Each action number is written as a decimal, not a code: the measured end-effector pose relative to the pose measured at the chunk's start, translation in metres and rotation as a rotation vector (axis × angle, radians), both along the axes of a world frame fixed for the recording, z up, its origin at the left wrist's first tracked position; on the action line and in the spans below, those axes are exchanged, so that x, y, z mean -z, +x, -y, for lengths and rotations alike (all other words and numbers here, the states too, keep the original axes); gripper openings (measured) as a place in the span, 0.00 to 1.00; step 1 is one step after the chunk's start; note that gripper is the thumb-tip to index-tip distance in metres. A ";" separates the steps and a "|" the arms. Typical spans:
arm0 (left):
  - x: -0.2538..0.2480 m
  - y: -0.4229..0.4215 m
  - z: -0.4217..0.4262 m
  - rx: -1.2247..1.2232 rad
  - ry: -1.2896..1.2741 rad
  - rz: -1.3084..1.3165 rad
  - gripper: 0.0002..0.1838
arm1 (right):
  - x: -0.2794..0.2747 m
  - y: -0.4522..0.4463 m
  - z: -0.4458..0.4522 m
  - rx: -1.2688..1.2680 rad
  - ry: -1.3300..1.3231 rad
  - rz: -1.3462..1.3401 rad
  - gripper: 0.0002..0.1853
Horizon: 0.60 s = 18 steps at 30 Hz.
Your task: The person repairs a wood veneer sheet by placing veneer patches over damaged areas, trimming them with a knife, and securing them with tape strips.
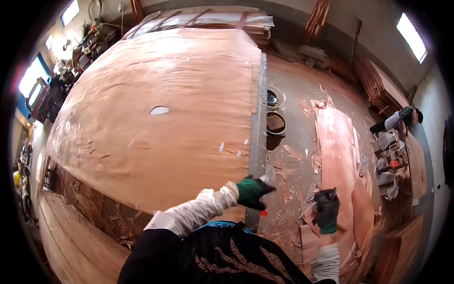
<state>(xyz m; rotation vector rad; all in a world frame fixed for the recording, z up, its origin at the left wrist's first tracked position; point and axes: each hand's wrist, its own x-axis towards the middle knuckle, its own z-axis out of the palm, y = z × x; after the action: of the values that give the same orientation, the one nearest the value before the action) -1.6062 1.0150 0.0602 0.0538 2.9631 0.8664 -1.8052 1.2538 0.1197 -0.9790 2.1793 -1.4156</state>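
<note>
Beside the bench (258,137), the left hand (251,192) and right hand (326,208) were apart.
The left fingers were partly spread near the broad wood sheet (184,165) on the bench; the right fingers curled above long pinkish sheets (335,142) alongside. Whether either held anything, I could not tell. Such thin sheets probably called for even support against splitting.

Whether right hand (326,209) holds anything — too small to tell; right sleeve (326,261) — cut by bottom edge.
</note>
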 end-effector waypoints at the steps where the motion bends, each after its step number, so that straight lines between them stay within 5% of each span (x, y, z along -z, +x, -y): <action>1: 0.016 0.008 0.002 -0.101 -0.268 0.005 0.53 | -0.015 -0.005 0.008 -0.019 0.007 -0.101 0.05; 6: -0.071 -0.020 0.020 -0.238 0.488 -0.496 0.50 | -0.083 0.026 0.081 -0.046 -0.140 0.244 0.10; 9: -0.083 -0.056 0.014 -0.028 0.806 -0.729 0.49 | -0.100 0.032 0.122 -0.273 -0.316 0.220 0.11; 10: -0.078 -0.062 0.003 -0.041 0.918 -0.896 0.35 | -0.100 0.030 0.135 -0.355 -0.391 0.052 0.11; 13: -0.097 -0.049 0.020 -0.158 1.399 -0.253 0.23 | -0.113 0.020 0.156 -0.312 -0.315 0.088 0.09; 14: -0.107 -0.043 0.017 -0.275 1.328 -0.308 0.13 | -0.110 0.010 0.165 -0.344 -0.380 -0.085 0.10; 15: -0.109 -0.042 0.021 -0.328 1.369 -0.308 0.14 | -0.105 -0.001 0.173 -0.373 -0.441 -0.258 0.11; 18: -0.116 -0.039 0.045 -0.543 1.358 -0.237 0.15 | -0.090 -0.026 0.190 -0.436 -0.451 0.147 0.14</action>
<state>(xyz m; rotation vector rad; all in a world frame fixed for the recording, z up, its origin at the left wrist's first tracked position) -1.6451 0.9696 0.1763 -0.6237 1.9051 2.8327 -1.8312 1.0634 0.2094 -1.3502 1.4467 -1.7157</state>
